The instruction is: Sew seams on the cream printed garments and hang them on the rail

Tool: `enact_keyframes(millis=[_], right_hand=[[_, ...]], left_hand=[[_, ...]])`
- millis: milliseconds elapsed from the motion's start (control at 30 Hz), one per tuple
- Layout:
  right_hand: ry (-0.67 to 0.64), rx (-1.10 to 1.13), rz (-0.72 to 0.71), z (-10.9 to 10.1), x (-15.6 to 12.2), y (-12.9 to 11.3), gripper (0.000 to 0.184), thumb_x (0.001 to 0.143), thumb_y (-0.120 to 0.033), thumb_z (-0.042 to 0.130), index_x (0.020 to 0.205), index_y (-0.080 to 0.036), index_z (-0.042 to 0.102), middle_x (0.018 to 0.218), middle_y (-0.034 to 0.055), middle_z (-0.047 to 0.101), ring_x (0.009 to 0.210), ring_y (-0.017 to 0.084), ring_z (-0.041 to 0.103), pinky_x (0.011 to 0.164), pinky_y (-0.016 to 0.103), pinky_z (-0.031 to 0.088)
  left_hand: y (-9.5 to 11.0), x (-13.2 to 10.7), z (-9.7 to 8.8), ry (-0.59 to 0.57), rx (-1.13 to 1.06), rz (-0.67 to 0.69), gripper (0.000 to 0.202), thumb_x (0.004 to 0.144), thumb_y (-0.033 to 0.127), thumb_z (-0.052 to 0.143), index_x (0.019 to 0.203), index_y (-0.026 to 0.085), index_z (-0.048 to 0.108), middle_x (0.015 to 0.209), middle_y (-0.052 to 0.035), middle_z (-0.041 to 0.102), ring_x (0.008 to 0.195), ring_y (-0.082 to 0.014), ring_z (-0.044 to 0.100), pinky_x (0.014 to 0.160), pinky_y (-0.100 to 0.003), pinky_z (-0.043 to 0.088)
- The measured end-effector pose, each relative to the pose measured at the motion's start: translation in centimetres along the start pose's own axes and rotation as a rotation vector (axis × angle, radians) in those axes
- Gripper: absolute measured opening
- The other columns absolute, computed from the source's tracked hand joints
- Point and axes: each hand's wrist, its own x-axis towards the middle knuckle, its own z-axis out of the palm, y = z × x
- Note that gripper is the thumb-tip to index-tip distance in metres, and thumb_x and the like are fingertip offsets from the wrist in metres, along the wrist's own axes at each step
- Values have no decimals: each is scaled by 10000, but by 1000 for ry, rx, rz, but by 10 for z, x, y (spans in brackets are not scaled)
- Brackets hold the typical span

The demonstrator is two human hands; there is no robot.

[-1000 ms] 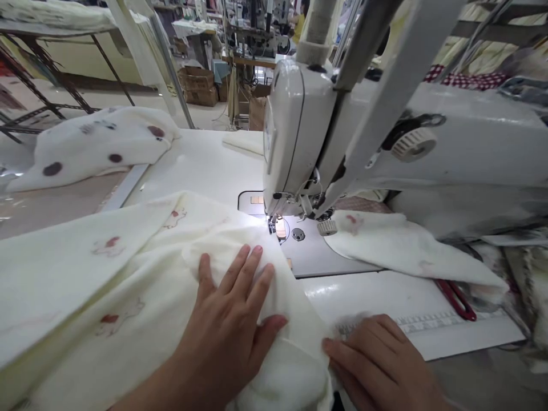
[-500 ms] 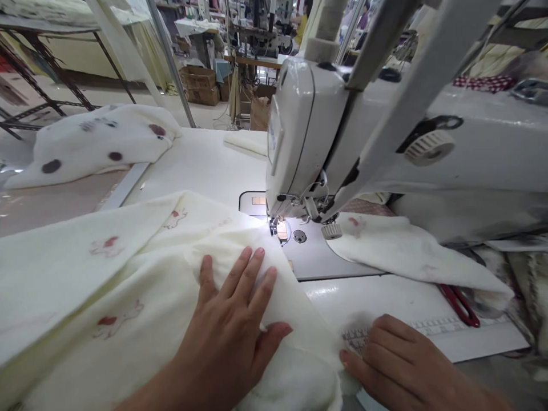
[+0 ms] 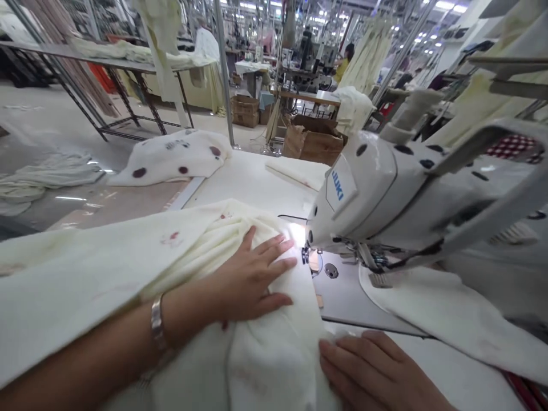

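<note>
A wide piece of cream fabric (image 3: 115, 257) with small reddish prints spreads across the left of the sewing table and bunches into folds. My left hand (image 3: 257, 279) lies flat on it with spread fingers, its fingertips close to the lit needle area. At the fabric's near right edge, my right hand (image 3: 372, 365) has its fingers curled together on the cloth, the thumb hidden. The white sewing machine (image 3: 363, 194) stands just beyond both hands. Its presser foot (image 3: 305, 255) is beside the fabric's edge, over the metal plate (image 3: 346, 291).
Another cream cloth piece (image 3: 445, 308) lies under the machine arm at right. A spotted white cloth (image 3: 180, 157) rests at the table's far left, and a folded strip (image 3: 295, 173) behind the machine. Cardboard boxes (image 3: 314, 140) and a cloth-laden rack (image 3: 128, 63) stand beyond.
The view has swung up and left. My left hand has moved forward with the fabric, closer to the needle, bunching it. My right hand has come nearer the machine plate along the edge.
</note>
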Motion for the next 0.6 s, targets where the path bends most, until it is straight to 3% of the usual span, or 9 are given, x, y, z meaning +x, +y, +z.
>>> enact_keyframes(millis=[167, 300, 500, 600], right_hand=[[159, 70, 62, 18, 29, 20, 261, 901, -115, 392, 958, -159, 643, 971, 19, 684, 799, 148, 589, 714, 295, 433], [147, 36, 138, 29, 39, 38, 229, 880, -130, 425, 987, -161, 626, 929, 43, 663, 861, 181, 585, 756, 330, 451], [180, -55, 131, 47, 39, 59, 229, 871, -175, 459, 1034, -215, 614, 913, 41, 671, 858, 175, 608, 786, 315, 495], [189, 43, 173, 42, 44, 60, 200, 867, -193, 464, 986, -236, 619, 877, 31, 672, 824, 170, 617, 749, 295, 514]], left_hand=[[-42, 32, -10, -30, 6, 119, 493, 894, 504, 420, 1298, 223, 395, 1443, -87, 321, 1349, -204, 227, 1087, -498, -15], [-64, 54, -12, -28, 28, 152, 482, 897, 489, 421, 1299, 223, 398, 1428, -77, 350, 1347, -187, 230, 1095, -448, -18], [-102, 88, -13, -26, 115, 140, 502, 907, 479, 399, 1323, 198, 379, 1450, -87, 306, 1351, -204, 216, 1083, -484, -10], [-105, 94, -11, -47, 166, 92, 507, 915, 479, 371, 1336, 197, 364, 1465, -85, 273, 1350, -225, 215, 1072, -529, 19]])
